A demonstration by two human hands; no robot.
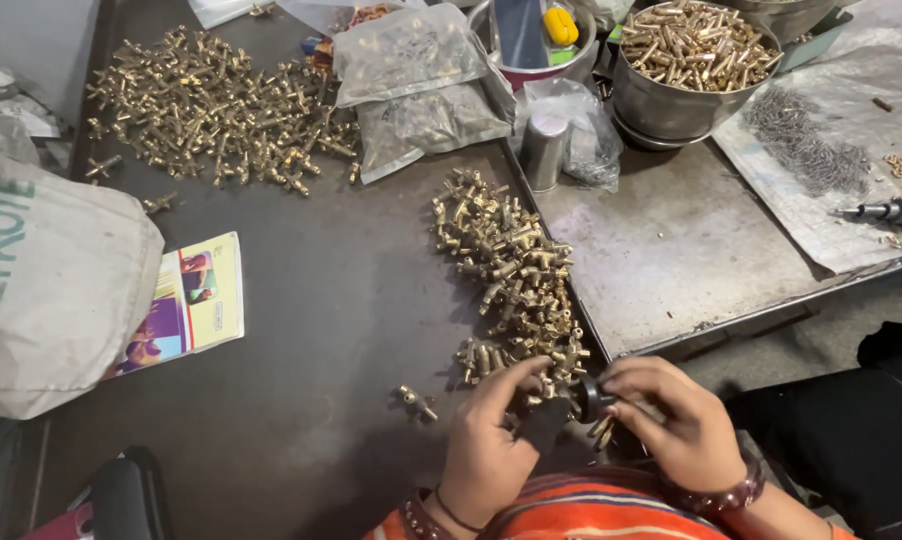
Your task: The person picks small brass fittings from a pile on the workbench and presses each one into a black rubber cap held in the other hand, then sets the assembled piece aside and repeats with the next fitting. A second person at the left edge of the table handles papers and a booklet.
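My left hand and my right hand meet at the near edge of the dark table. Between them is a small black tool that both hands grip, with a brass fitting at its tip. A long pile of brass fittings runs from the hands toward the middle of the table. One loose brass fitting lies just left of my left hand. My fingers hide how the fitting sits in the tool.
A larger heap of brass fittings lies far left. Plastic bags, a steel bowl of brass pins and a metal tray stand behind. A white sack and a printed leaflet lie left. A powered screwdriver rests far right.
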